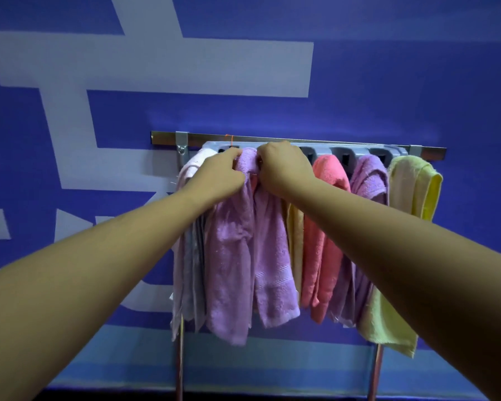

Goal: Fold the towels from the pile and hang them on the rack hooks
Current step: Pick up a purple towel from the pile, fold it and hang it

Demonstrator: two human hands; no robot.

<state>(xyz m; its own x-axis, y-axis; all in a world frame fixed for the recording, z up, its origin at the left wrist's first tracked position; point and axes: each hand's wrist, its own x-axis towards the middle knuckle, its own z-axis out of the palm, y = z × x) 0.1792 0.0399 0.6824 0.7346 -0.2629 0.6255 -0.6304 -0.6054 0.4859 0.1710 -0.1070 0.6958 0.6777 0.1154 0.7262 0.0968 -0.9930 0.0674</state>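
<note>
Pinching towel (235,270) top, apparently, left hand (219,175), right hand (282,167)

We find the hook plate (359,147) crowded: towels hang touching side by side from the white towel (192,165) to the yellow towel (407,186). The left hand (217,172) and right hand (281,167) grip the lilac towel (237,256) at its top, blocking access there. Open passage lies above the rail (301,139) and below the hems, between the legs (179,369).
</note>
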